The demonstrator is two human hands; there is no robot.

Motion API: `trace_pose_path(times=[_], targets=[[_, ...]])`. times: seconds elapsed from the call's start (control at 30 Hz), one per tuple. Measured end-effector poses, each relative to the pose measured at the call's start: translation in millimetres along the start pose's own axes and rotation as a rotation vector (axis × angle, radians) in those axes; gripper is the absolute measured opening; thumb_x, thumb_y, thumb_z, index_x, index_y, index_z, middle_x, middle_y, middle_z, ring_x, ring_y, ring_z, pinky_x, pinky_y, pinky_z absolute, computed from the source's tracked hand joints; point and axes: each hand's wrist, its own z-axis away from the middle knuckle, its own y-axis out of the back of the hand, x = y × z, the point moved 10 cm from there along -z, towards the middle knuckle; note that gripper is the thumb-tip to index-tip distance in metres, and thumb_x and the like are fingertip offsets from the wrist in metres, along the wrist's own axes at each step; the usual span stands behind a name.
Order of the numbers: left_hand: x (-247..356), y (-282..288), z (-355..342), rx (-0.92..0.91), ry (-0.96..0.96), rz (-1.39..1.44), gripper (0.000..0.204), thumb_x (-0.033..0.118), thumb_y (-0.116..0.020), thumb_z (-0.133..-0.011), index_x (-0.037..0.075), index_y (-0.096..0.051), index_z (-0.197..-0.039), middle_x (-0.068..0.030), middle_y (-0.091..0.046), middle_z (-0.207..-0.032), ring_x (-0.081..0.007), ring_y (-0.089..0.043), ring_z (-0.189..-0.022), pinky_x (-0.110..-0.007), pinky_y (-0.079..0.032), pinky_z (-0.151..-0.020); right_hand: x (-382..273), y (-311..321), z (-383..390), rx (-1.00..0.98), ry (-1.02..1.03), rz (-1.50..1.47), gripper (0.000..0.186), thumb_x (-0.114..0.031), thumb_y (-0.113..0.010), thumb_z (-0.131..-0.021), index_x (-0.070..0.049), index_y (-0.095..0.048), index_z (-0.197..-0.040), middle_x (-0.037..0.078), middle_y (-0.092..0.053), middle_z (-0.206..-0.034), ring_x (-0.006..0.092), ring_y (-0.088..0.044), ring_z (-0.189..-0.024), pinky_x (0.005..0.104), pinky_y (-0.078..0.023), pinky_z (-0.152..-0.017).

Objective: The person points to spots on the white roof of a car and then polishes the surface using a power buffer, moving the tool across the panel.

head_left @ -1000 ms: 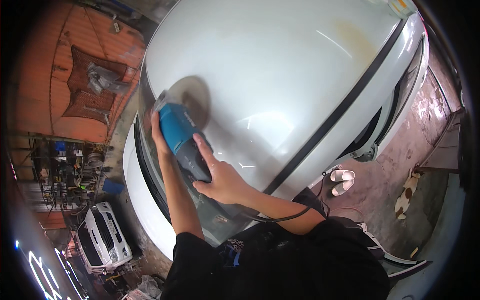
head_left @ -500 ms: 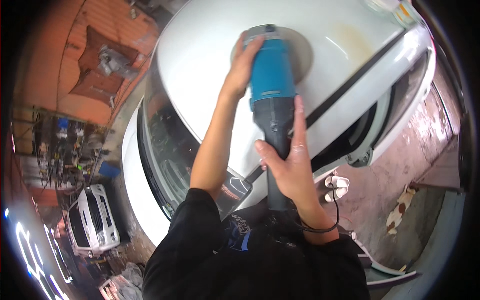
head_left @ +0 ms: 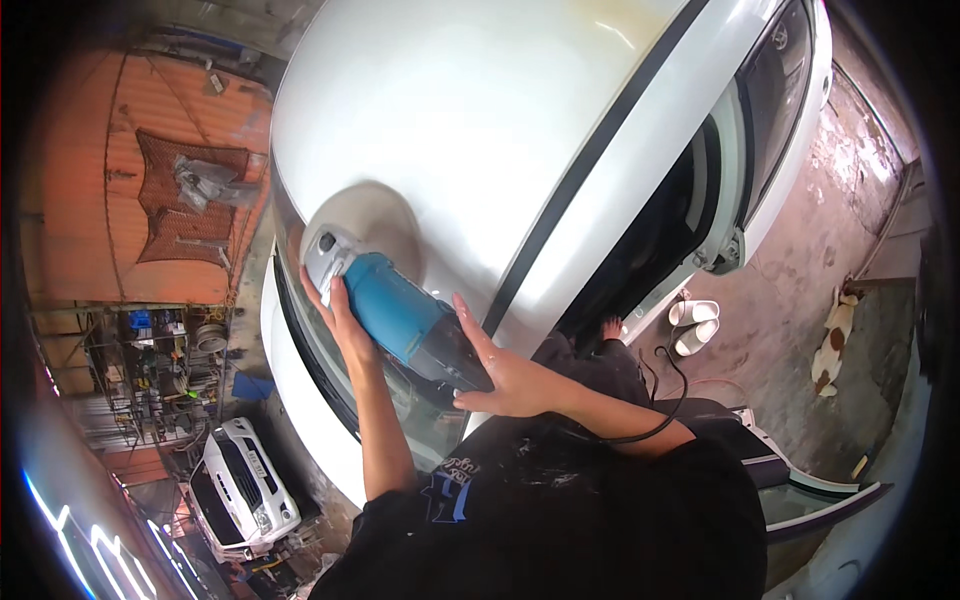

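Observation:
A blue and black car polisher (head_left: 392, 305) lies slantwise over the near left edge of a white car roof (head_left: 440, 110). Its round pad (head_left: 385, 215) is against the roof beside the windshield. My left hand (head_left: 350, 330) is wrapped round the polisher's head from the left, with some fingers hidden underneath. Around the black rear handle my right hand (head_left: 505, 385) is closed, the index finger stretched along the body. A black cord (head_left: 655, 435) loops past my right forearm.
The car's side door opening (head_left: 650, 240) is on the right. White slippers (head_left: 692, 325) stand on the floor, and a white and brown dog (head_left: 832, 345) lies farther right. A detached door (head_left: 800, 490) is at lower right; another white vehicle front (head_left: 238, 485) stands at lower left.
The polisher has swung left and toward me, from the middle of the roof to its windshield edge. Both hands have moved with it and keep their grip.

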Motion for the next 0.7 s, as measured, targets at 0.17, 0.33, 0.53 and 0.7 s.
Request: trace_pose_path(times=[0.17,0.33,0.53,0.7], targets=[[8,-5,24,0.024,-0.057,-0.098,0.073,0.031,-0.052,-0.101,0.012,-0.016,-0.161,-0.0192,-0.026,-0.160,-0.0295,-0.034,-0.142,-0.040,-0.027,-0.118,11,2,18,-0.005,-0.180,-0.040,0.116,-0.013,-0.072,-0.080,-0.014,0.012,-0.159,0.029,-0.067,-0.103,0.0410,-0.069,-0.085,0.0422,-0.052,-0.087],[46,-68,51,-0.150,-0.206,-0.184,0.090,0.037,-0.063,-0.093,0.006,-0.013,-0.161,-0.0185,-0.018,-0.165,-0.0307,-0.023,-0.149,-0.042,-0.017,-0.122,30,8,61,0.068,-0.403,-0.133,0.110,-0.014,-0.073,-0.078,-0.015,0.000,-0.160,0.027,-0.067,-0.107,0.0430,-0.069,-0.093,0.0436,-0.053,-0.085],[73,-122,66,-0.288,-0.244,-0.161,0.116,0.047,-0.074,-0.080,0.003,-0.003,-0.161,-0.0239,-0.021,-0.161,-0.0328,-0.027,-0.147,-0.043,-0.020,-0.120,23,31,86,0.287,-0.282,-0.012,0.114,-0.013,-0.077,-0.074,-0.010,-0.001,-0.159,0.027,-0.066,-0.113,0.0439,-0.068,-0.099,0.0429,-0.053,-0.090],[67,-119,71,-0.274,-0.220,-0.135,0.124,0.053,-0.076,-0.076,0.003,0.001,-0.161,-0.0239,-0.016,-0.161,-0.0340,-0.024,-0.148,-0.046,-0.020,-0.120,23,35,89,0.319,-0.220,0.025,0.113,-0.012,-0.077,-0.074,-0.007,-0.002,-0.158,0.027,-0.066,-0.112,0.0437,-0.068,-0.098,0.0431,-0.054,-0.090]])
